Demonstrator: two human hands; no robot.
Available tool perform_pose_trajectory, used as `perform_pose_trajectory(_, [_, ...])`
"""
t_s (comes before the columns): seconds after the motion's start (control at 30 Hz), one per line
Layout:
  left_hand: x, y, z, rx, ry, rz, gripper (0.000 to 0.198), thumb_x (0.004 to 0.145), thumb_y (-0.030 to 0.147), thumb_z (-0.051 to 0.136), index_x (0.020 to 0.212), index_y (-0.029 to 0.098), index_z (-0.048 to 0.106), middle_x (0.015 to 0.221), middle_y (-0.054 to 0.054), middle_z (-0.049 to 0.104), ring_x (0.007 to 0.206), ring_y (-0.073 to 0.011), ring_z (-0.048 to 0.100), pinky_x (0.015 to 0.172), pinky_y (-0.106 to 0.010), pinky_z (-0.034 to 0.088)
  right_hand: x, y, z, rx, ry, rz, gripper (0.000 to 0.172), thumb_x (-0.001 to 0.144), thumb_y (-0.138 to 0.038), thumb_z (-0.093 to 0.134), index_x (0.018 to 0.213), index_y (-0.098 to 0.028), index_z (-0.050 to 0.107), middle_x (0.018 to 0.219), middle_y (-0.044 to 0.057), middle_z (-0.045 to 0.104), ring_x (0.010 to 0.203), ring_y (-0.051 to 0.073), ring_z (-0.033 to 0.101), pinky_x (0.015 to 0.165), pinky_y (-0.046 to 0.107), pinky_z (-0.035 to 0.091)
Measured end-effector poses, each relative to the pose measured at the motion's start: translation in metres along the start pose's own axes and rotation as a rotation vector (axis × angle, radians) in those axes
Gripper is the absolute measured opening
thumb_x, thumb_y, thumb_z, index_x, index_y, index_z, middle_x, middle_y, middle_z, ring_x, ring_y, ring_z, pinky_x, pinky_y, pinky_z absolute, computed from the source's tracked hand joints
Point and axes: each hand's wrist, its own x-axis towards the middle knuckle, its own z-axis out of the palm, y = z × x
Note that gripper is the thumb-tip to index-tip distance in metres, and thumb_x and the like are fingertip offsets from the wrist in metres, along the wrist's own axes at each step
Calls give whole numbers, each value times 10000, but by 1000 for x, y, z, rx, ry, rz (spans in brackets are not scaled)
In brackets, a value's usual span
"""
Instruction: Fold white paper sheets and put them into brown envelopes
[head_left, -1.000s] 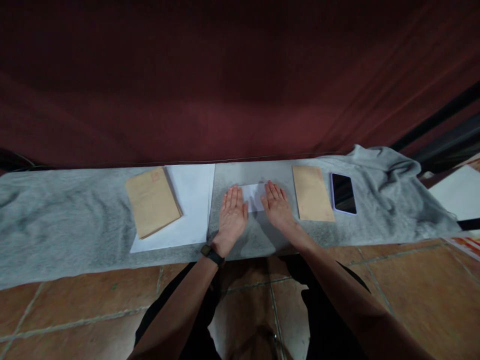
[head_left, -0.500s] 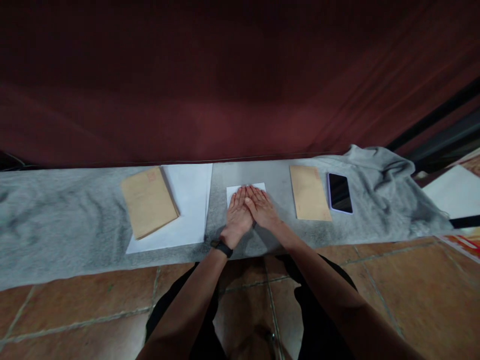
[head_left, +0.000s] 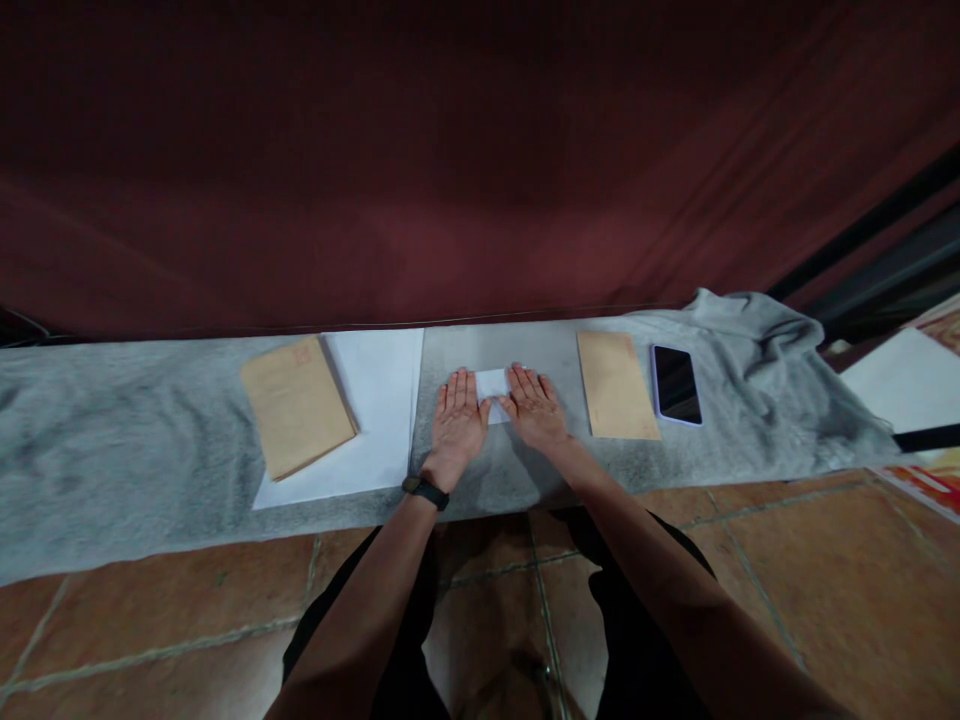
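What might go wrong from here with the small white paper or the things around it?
1. The small white paper lies on soft gray cloth between the flat left hand and right hand; uneven pressure might skew or wrinkle it.
2. The brown envelope lies close beside the phone; sliding it rightward could nudge the phone.
3. The brown stack overlaps white sheets; pulling those might drag it along.

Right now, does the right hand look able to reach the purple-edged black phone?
Probably yes; between the right hand and the phone lies just a flat brown paper envelope, easily passed over.
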Motion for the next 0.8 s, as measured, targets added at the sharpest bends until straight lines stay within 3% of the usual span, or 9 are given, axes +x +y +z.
perform_pose_trajectory(0.3, [-4,-12,-3,61,16,-60,687,1048,418,305,1574,-23,316,1656,-242,305,1572,-320,245,1272,-505,251,-5,19,-3,-36,41,48,661,1093,-465,247,1598,-46,332,1658,195,325,1550,311,299,1258,532,217])
perform_pose_trajectory(0.47, [-8,-10,-10,47,87,-89,664,1048,384,307,1557,-41,336,1636,-263,337,1558,-332,280,1270,-520,259,-6,19,-10,-22,61,91,660,1089,-450,271,1584,-21,352,1659,205,318,1547,320,306,1265,532,221])
perform_pose_trajectory(0.6, [-21,8,-14,-10,108,52,621,1052,334,282,1587,19,304,1662,-207,323,1580,-287,223,1290,-503,229,-13,5,-18,66,50,-9,638,1091,-439,235,1616,-84,309,1675,159,307,1570,273,262,1279,514,227])
perform_pose_trajectory(0.7, [-35,22,-7,-50,19,204,606,1031,244,278,1600,36,273,1670,-189,318,1586,-248,200,1293,-481,240,-22,-10,-18,148,-39,-124,616,1097,-423,186,1622,-125,310,1682,114,316,1572,216,259,1288,452,244])
perform_pose_trajectory(0.8, [-43,27,2,-46,-51,249,628,996,188,304,1602,28,258,1666,-214,309,1586,-258,192,1288,-500,249,-31,-20,-12,170,-101,-173,628,1098,-453,188,1631,-136,283,1682,108,319,1572,198,255,1298,437,221])
